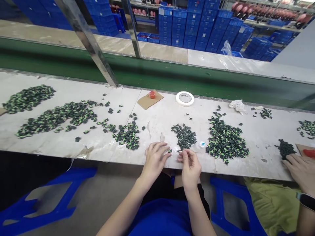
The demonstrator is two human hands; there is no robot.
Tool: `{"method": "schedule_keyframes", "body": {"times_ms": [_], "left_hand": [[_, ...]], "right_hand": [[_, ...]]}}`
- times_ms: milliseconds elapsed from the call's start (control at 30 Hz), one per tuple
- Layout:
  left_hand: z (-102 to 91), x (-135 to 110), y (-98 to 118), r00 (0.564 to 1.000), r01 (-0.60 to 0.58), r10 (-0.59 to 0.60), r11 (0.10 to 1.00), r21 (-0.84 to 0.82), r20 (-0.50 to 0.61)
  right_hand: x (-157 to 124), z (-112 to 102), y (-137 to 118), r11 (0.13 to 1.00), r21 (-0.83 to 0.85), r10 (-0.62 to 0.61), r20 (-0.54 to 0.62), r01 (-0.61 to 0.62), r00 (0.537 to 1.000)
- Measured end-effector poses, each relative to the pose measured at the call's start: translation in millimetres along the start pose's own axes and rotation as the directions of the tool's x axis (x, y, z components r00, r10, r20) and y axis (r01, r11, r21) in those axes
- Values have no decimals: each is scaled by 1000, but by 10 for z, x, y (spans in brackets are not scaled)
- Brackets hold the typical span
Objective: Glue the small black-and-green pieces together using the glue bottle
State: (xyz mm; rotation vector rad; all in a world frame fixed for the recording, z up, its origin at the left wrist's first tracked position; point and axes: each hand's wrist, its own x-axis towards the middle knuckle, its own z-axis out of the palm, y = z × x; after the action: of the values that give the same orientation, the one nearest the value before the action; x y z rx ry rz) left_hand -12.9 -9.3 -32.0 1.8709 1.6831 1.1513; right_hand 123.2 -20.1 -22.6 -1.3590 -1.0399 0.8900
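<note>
Between thumb and fingers, my left hand (155, 156) pinches a small black-and-green plastic part (169, 150) just above the near edge of the table. Close beside it, my right hand (190, 164) is closed on a small black piece (179, 151) at its fingertips. Beyond my right hand lies a pile of small black pieces (184, 136). A larger heap of black-and-green parts (226, 139) spreads to the right of that, and another cluster of such parts (127, 135) is left of my left hand. The exact shape of the held pieces is too small to tell.
A red-topped small cup (152, 94) sits on cardboard (145, 102), near a white tape roll (185, 98). Long heaps of parts (59, 116) cover the left table. At right, another person's hand (299, 167) touches a black pile (285, 149). Blue stools (236, 196) flank me.
</note>
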Motion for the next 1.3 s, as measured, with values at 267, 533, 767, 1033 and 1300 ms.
{"method": "schedule_keyframes", "body": {"times_ms": [267,533,767,1033,1300], "left_hand": [[16,-1,-7,994,-43,45,999,-24,97],[-112,-7,81,985,-82,93,993,-81,144],[-179,27,136,973,-78,130,963,-259,188],[-193,15,186,968,-129,176,961,-243,180],[-239,17,241,964,-45,129,942,-334,234]], "right_hand": [[-21,-59,56,928,-278,-184,238,249,954],[-38,-80,-21,973,-207,-50,221,97,974],[-8,-143,-162,963,-162,-159,314,217,936],[-14,-258,-203,954,-241,-82,364,179,928],[66,-311,-268,957,-207,-90,457,204,885]]}}
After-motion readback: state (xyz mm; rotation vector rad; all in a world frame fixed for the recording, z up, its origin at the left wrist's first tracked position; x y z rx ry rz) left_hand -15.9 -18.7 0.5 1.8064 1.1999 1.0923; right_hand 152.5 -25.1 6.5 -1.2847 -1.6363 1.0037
